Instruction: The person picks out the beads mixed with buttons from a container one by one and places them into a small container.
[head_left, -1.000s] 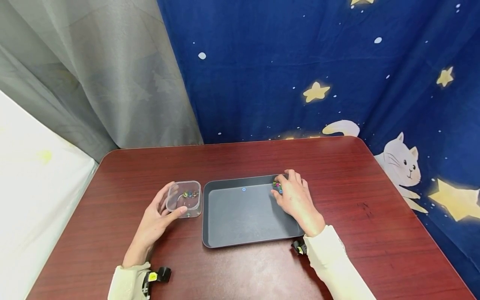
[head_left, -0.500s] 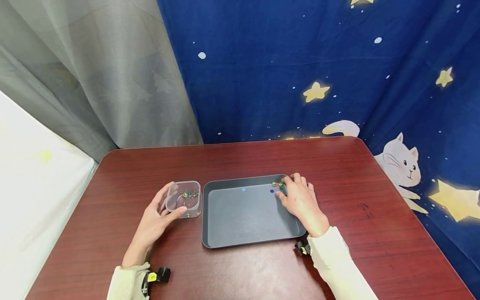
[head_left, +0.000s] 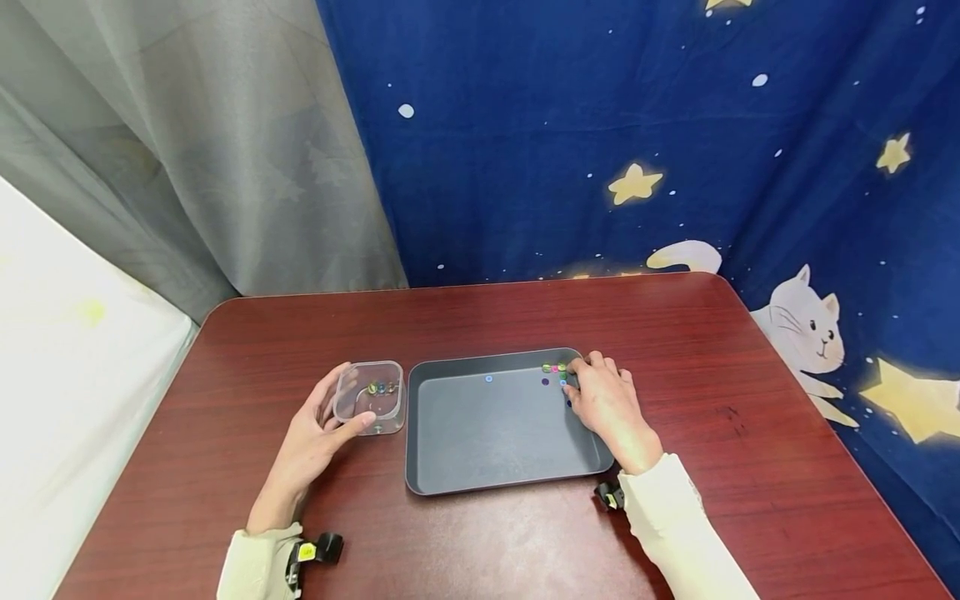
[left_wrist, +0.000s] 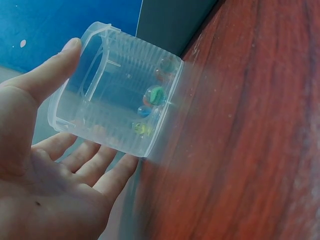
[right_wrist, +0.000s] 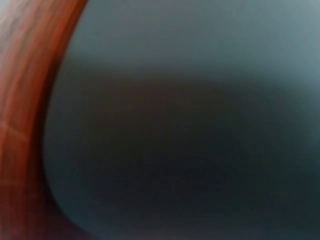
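Note:
My left hand (head_left: 311,433) holds a clear plastic box (left_wrist: 120,75) beside the tray's left end, thumb at the rim and fingers along the opposite side. Several glass marbles (left_wrist: 156,95) lie at the bottom of the box. My right hand (head_left: 609,408) reaches over the right end of a dark grey tray (head_left: 487,450), thumb and forefinger apart. Close to those fingertips lie several small coloured marbles, among them a pink one (head_left: 554,368) and a dark purple one (head_left: 545,382). A single light-blue marble (head_left: 489,379) sits apart near the tray's far side.
The reddish-brown wooden table (head_left: 480,317) carries the tray and box. Behind it hang a grey curtain (head_left: 300,167) and a blue star-patterned curtain (head_left: 525,167). The right wrist view shows only the blurred, shaded tray (right_wrist: 200,40) and the table edge beside it.
My right hand has shifted right and slightly towards me, uncovering more marbles in the tray's far right corner. My left hand and the box have stayed in place.

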